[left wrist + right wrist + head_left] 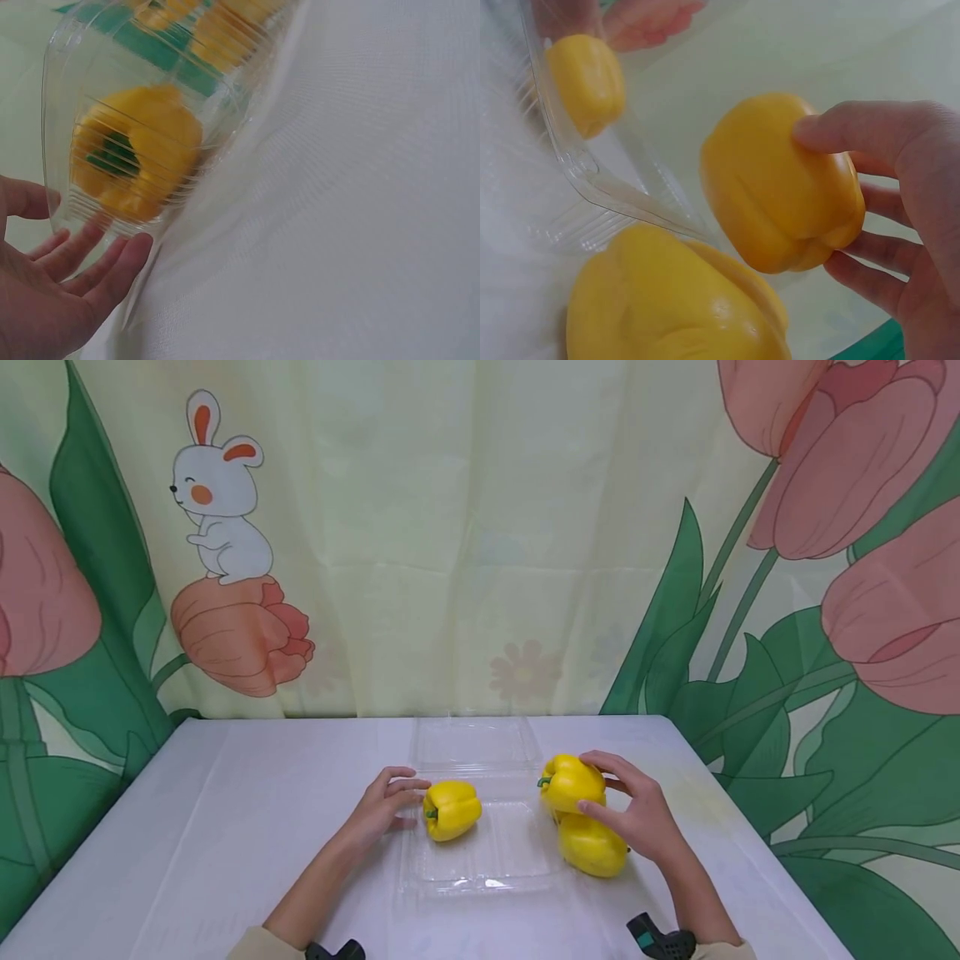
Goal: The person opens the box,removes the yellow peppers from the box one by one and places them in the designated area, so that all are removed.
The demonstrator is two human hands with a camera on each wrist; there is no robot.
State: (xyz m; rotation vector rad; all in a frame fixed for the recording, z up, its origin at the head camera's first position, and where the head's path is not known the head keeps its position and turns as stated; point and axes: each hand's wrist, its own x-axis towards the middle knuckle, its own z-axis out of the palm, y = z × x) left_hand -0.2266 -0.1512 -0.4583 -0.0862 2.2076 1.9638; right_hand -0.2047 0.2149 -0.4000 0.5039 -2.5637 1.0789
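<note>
My right hand [641,806] holds a yellow bell pepper [572,783] between thumb and fingers. In the right wrist view, this bell pepper [780,184] is apart from the container wall. Another yellow bell pepper [592,845] lies just nearer, beside the container's right side. A third bell pepper [452,811] rests inside the clear plastic container [491,883], near its left wall. My left hand [386,806] has its fingers spread at that wall; in the left wrist view the fingertips [137,246] lie against the ribbed plastic, with the bell pepper [169,142] behind it.
The container's clear lid [476,743] lies folded back toward the far edge of the white-covered table [247,827]. Behind hangs a curtain [420,543] printed with tulips and a rabbit. A dark device [660,937] sits at the right wrist.
</note>
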